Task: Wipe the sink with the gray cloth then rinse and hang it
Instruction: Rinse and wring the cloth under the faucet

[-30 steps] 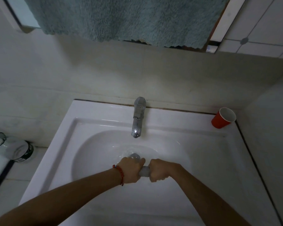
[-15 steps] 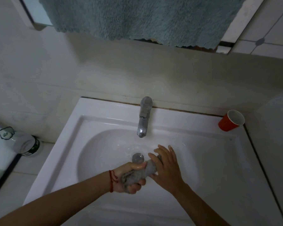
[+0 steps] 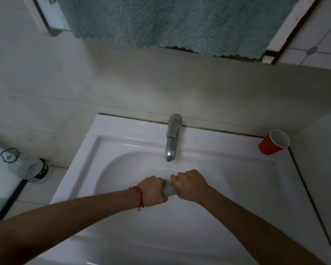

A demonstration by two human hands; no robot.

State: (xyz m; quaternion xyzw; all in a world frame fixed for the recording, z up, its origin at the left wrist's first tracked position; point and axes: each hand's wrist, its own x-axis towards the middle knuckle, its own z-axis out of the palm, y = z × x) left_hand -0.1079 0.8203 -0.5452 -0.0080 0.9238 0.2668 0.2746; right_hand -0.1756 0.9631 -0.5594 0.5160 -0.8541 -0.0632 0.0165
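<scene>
I am wringing the cloth [image 3: 169,190], a tight gray roll over the middle of the sink [image 3: 111,138], just in front of the tap [image 3: 171,142]. My left hand [image 3: 152,190] and right hand [image 3: 189,185] are both fisted round its ends, almost touching. Wet fabric is slipping easily, I reckon; if one fist is loosening while twisting, the roll could be dropping into the basin. Twisting too high could be flinging drips toward the red cup [image 3: 274,142] at the sink's far right corner. Hanging is not yet done.
</scene>
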